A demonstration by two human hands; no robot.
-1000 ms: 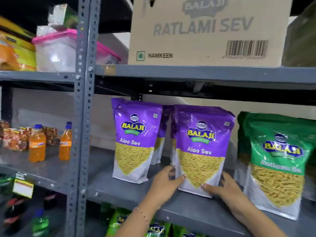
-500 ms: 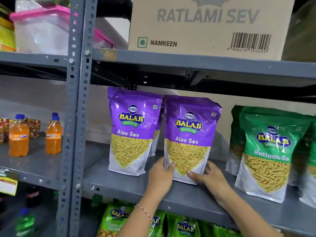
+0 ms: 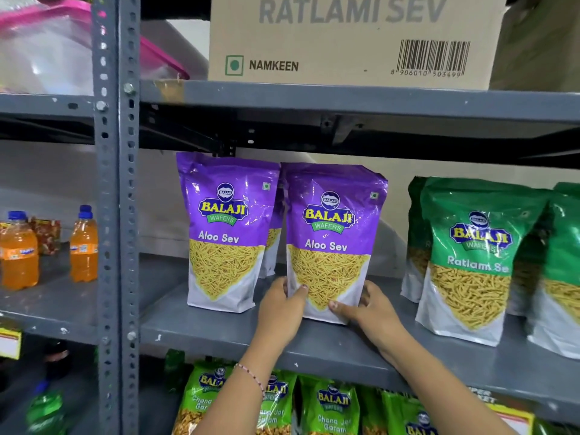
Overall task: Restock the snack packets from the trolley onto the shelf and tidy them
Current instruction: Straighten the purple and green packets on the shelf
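A purple Aloo Sev packet (image 3: 332, 233) stands upright on the grey metal shelf (image 3: 314, 343). My left hand (image 3: 279, 312) grips its lower left edge and my right hand (image 3: 370, 309) grips its lower right corner. A second purple Aloo Sev packet (image 3: 226, 230) stands just to its left, almost touching it, with more purple packets partly hidden behind both. Green Ratlami Sev packets (image 3: 474, 259) stand in a row further right on the same shelf. The trolley is out of sight.
A Ratlami Sev carton (image 3: 351, 42) sits on the shelf above. A perforated upright post (image 3: 116, 215) divides the racks; orange drink bottles (image 3: 83, 246) stand on the left rack. Green Chana Jor Garam packets (image 3: 326, 406) fill the shelf below. A gap separates purple and green packets.
Both hands have slid the held Aloo Sev packet leftward until it stands close beside the other purple packet. The camera has moved closer and tilted down.
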